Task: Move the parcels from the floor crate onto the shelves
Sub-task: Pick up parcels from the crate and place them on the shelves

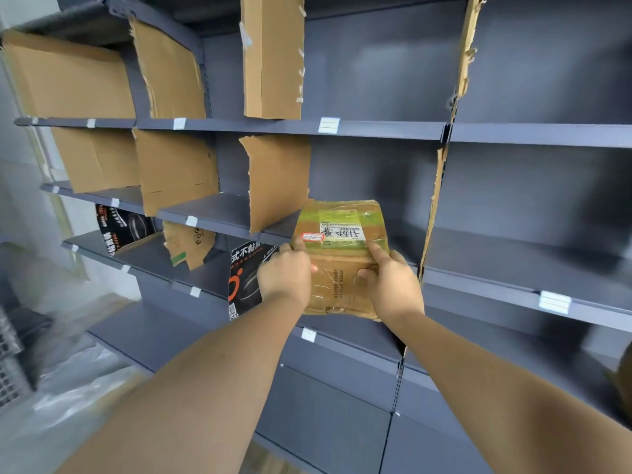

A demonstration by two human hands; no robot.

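Both forearms point(212, 388) extend toward the shelving. The left hand point(285, 273) and right hand point(393, 285) clamp the near end of one taped cardboard parcel point(338, 258), fingers curled round its sides and the right forefinger laid on top. The parcel is at the front edge of a grey shelf point(513, 258), just beside a cardboard divider point(277, 179). Whether it rests there cannot be told. Step in hand: placement. The next move probably calls for sliding it fully in, then releasing.

The parcel point(338, 254) sits between both hands, before the shelf point(478, 268), right of a cardboard divider point(277, 183).
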